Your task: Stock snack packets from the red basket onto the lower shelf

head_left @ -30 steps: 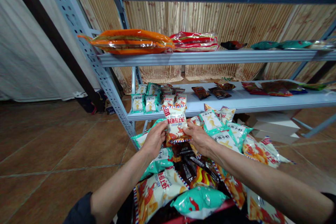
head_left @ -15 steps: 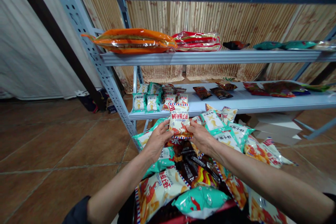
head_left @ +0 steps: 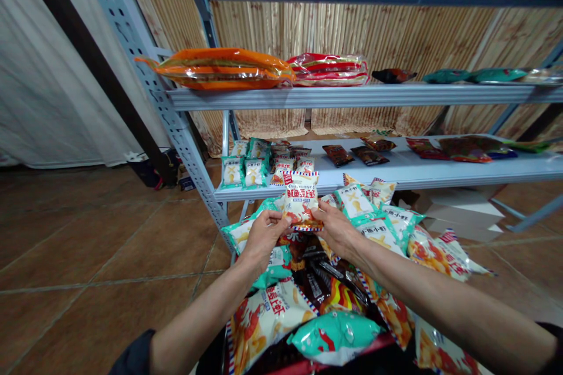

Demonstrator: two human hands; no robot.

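Note:
A white snack bag (head_left: 301,199) with red lettering and a striped top edge is held upright between both hands. My left hand (head_left: 267,235) pinches its lower left side, thumb in front. At its lower right side, my right hand (head_left: 336,227) grips it in the same way. Beneath my hands lies a heap of snack bags, among them a large white and red bag (head_left: 270,319), a teal bag (head_left: 336,337) and dark brown bags (head_left: 316,281). The container under the heap is mostly hidden; a bit of red rim shows at the bottom.
Beyond the held bag, the lower shelf (head_left: 417,174) carries teal bags (head_left: 244,171), small white bags and dark bags (head_left: 355,155). On the upper shelf (head_left: 352,98) lie an orange bag (head_left: 229,68) and red bags (head_left: 329,70). White boxes (head_left: 461,214) stand underneath. A metal post (head_left: 176,111) rises at left.
Both hands stay on the white bag, which spreads slightly wider and flatter at its top. The rest looks the same, apart from a slight camera shift.

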